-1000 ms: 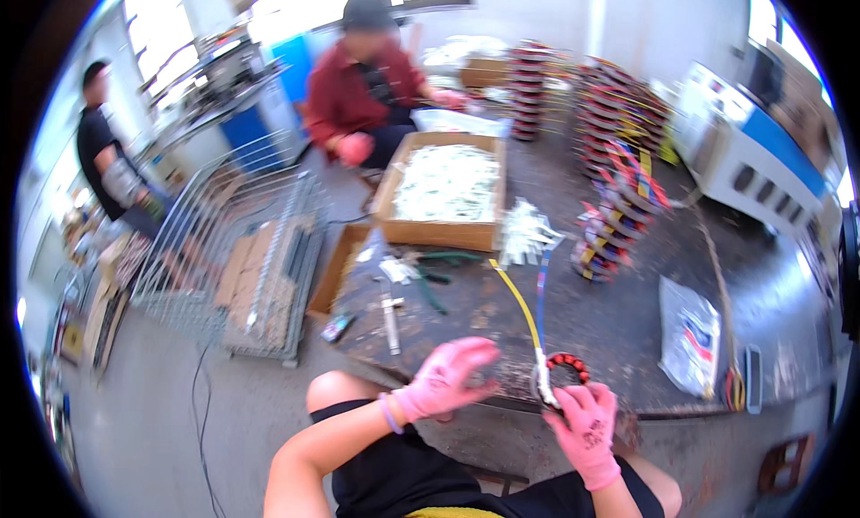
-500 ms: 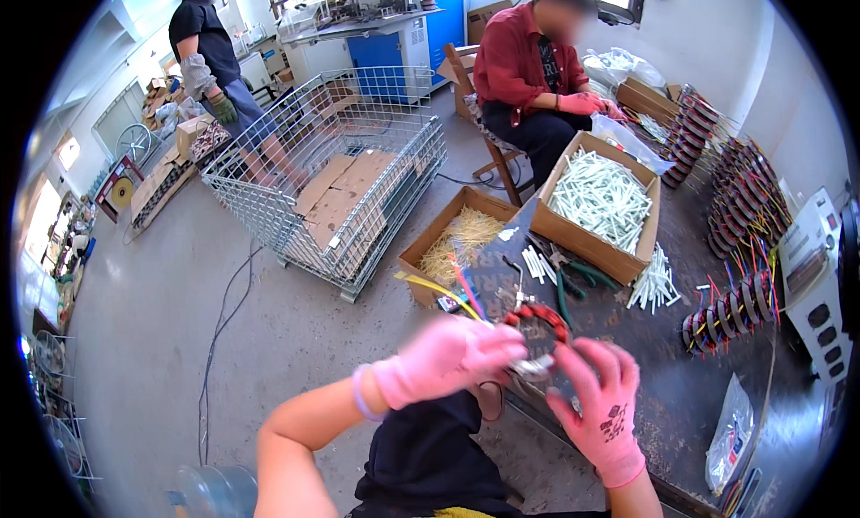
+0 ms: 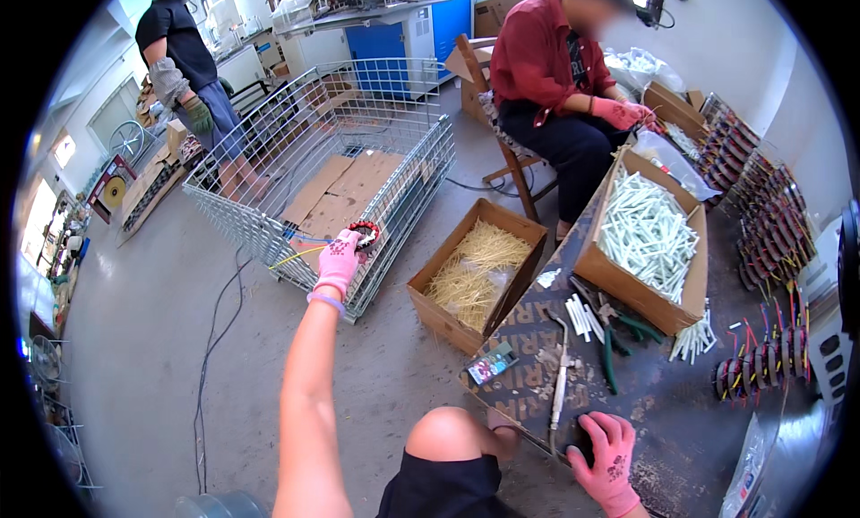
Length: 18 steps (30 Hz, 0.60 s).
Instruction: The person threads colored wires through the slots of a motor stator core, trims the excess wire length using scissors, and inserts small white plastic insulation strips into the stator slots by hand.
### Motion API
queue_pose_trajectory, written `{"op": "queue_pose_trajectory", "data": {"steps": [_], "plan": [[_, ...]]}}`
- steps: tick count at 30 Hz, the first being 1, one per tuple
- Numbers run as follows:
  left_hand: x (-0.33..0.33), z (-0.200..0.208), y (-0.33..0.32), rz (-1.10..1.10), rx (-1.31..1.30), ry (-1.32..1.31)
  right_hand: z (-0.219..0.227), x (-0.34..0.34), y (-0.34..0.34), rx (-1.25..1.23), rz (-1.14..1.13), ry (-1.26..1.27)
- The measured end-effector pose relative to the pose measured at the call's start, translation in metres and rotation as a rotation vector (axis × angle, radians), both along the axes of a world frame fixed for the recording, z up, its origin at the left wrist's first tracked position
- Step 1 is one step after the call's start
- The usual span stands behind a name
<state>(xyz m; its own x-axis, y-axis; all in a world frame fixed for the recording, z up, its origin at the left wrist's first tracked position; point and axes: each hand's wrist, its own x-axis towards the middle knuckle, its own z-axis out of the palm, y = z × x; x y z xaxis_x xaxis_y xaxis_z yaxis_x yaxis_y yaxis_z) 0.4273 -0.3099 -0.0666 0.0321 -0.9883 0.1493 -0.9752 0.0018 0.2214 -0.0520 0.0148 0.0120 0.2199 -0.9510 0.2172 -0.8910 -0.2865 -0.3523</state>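
My left hand [image 3: 339, 263], in a pink glove, stretches far forward to the near side of the wire mesh cage [image 3: 408, 205]. It grips a wound stator ring [image 3: 367, 235] with red windings and a dark rim; yellow and blue lead wires [image 3: 300, 256] trail off to the left. Cardboard lines the cage floor beneath. My right hand [image 3: 609, 464], also gloved in pink, rests on the dark table's near edge with thumb and fingers apart, holding nothing. Just left of it lies a thin metal torch-like tool [image 3: 560, 388].
Green-handled pliers [image 3: 610, 361], white tubes [image 3: 584, 317] and a box of white tubes [image 3: 647, 236] are on the table. A box of straw-coloured strands [image 3: 475, 272] stands beside it. Stacked stators [image 3: 761, 366] line the right. One co-worker sits opposite; another stands beyond the cage.
My left hand has carried the stator from above the table edge forward and left to the cage. My right hand has let go of it and come down onto the table.
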Motion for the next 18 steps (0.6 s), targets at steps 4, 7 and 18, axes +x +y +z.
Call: {"op": "queue_pose_trajectory", "data": {"steps": [4, 7, 18], "plan": [[0.029, -0.032, -0.026, 0.131, 0.041, -0.027, -0.001, 0.003, -0.002, 0.031, -0.001, 0.014], [0.036, -0.049, -0.046, 0.250, 0.053, 0.060, 0.003, 0.002, -0.001, 0.073, -0.003, 0.018], [0.095, -0.106, -0.118, 0.471, -0.163, 0.369, 0.017, 0.008, -0.010, 0.125, -0.017, 0.003]]}}
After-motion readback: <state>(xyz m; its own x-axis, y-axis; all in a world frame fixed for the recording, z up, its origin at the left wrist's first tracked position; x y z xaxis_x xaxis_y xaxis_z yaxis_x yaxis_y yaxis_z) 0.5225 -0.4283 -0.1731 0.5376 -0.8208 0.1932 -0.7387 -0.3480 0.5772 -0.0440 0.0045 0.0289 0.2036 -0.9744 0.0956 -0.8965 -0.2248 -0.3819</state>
